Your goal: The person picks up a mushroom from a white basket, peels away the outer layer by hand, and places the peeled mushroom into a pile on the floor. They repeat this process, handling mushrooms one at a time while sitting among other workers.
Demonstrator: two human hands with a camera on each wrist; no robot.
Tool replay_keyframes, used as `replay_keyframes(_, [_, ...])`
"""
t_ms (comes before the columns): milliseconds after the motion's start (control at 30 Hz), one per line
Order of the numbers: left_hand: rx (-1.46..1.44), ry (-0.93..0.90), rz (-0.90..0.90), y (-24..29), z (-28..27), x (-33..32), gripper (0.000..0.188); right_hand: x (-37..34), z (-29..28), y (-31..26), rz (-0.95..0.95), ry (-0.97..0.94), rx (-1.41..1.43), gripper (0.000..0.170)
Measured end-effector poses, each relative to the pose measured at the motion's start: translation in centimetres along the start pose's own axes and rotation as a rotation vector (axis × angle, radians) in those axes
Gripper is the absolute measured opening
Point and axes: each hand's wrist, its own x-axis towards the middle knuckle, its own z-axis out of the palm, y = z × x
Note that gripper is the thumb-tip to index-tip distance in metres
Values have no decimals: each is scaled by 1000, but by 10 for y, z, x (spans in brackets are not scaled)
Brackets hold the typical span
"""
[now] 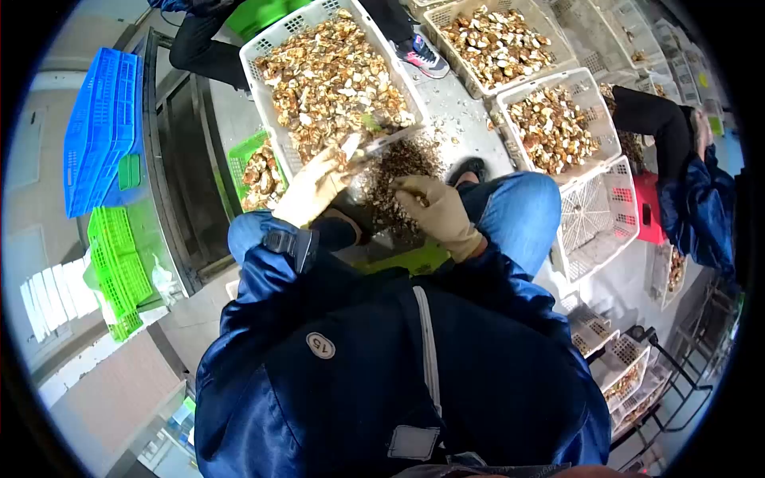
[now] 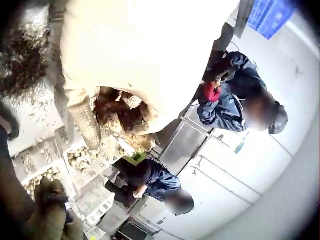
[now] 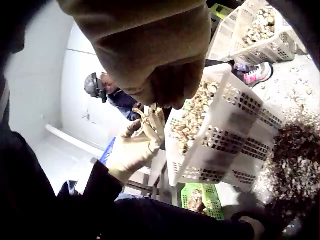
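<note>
My gloved left hand (image 1: 311, 190) holds a small bunch of mushrooms (image 2: 122, 112), brown-capped with pale stems. It is just over the near edge of a large white crate (image 1: 259, 76) full of cut brown and cream mushrooms (image 1: 331, 76). In the right wrist view, the left hand (image 3: 135, 152) grips the pale stems. My gloved right hand (image 1: 438, 213) is to its right, over a dark heap of scraps (image 1: 390, 179) on the floor between my feet. Its fingers are curled; I cannot tell whether they hold anything.
More white crates of mushrooms (image 1: 554, 131) stand at the right, by a white crate with a bare base (image 1: 598, 219). A green crate (image 1: 239, 163) sits left of my knees, blue crates (image 1: 100, 131) farther left. Other people are close by; a shoe (image 1: 422, 57) shows beyond the large crate.
</note>
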Motion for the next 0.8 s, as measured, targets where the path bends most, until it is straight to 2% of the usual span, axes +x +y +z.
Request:
replay_keyframes(33, [-36, -11, -7, -8, 21, -17, 40, 0, -6, -18, 45, 47, 55, 24])
replay_keyframes(67, [9, 9, 41, -16, 32, -31, 41, -3, -5, -21, 10, 105, 56, 25])
replay_keyframes(100, [-114, -162, 42, -41, -8, -25, 43, -5, -4, -24, -27, 164, 58, 25])
replay_keyframes(167, [116, -77, 112, -43, 40, -55, 45, -8, -13, -45, -61, 127, 47, 25])
replay_keyframes(200, [48, -49, 54, -58, 10, -50, 46, -10, -12, -44, -77, 124, 23, 25])
replay_keyframes(333, [48, -125, 84, -65, 34, -74, 47, -29, -10, -58, -61, 28, 115, 20])
replay_keyframes(433, [103, -81, 71, -66, 47, -88, 46, -37, 1, -56, -97, 114, 246, 25])
replay_keyframes(467, [350, -71, 57, -60, 51, -99, 45, -41, -1, -56, 70, 85, 152, 22])
replay_keyframes(567, [197, -26, 17, -64, 49, -100, 43, -48, -15, -77, -53, 89, -44, 20])
replay_keyframes(600, [118, -30, 58, -67, 50, -101, 42, -49, -12, -71, -209, 125, -50, 20])
replay_keyframes(700, [285, -30, 50, -66, 36, -99, 43, -50, -9, -63, -251, 100, -204, 20])
replay_keyframes(733, [260, -91, 59, -66, 39, -102, 45, -45, -11, -58, -241, 47, -206, 21])
replay_keyframes(800, [347, -23, 90, -65, 49, -109, 47, -44, -19, -54, -269, -3, -142, 23])
